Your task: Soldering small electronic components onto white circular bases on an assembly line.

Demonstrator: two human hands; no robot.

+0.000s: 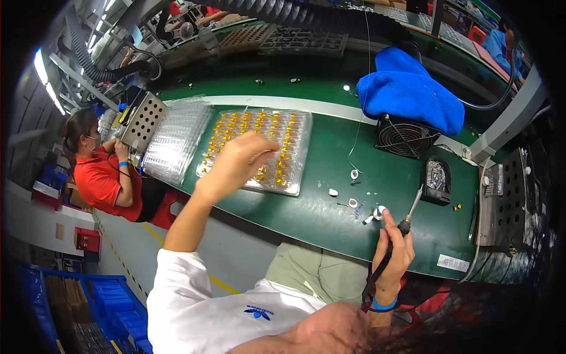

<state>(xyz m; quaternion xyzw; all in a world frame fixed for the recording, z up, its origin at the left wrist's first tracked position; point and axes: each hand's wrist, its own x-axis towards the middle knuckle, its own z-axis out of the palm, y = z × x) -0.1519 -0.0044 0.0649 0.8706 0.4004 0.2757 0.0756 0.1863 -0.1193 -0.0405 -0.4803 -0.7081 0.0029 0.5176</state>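
My left hand hovers over a clear plastic tray set with rows of small yellow-and-clear parts. Its thumb and fingertips come together in a pinch, and whatever is between them is too small to make out. In my right hand is a soldering iron, its metal tip pointing up and away from me. The extended index finger of that hand reaches a small round white part on the green bench. More small white pieces lie just left of it, some with short wires.
Stacked clear trays stand left of the filled one. Behind my right hand are a black fan under a blue cloth and a black container of metal bits. A thin wire hangs down. A co-worker sits left.
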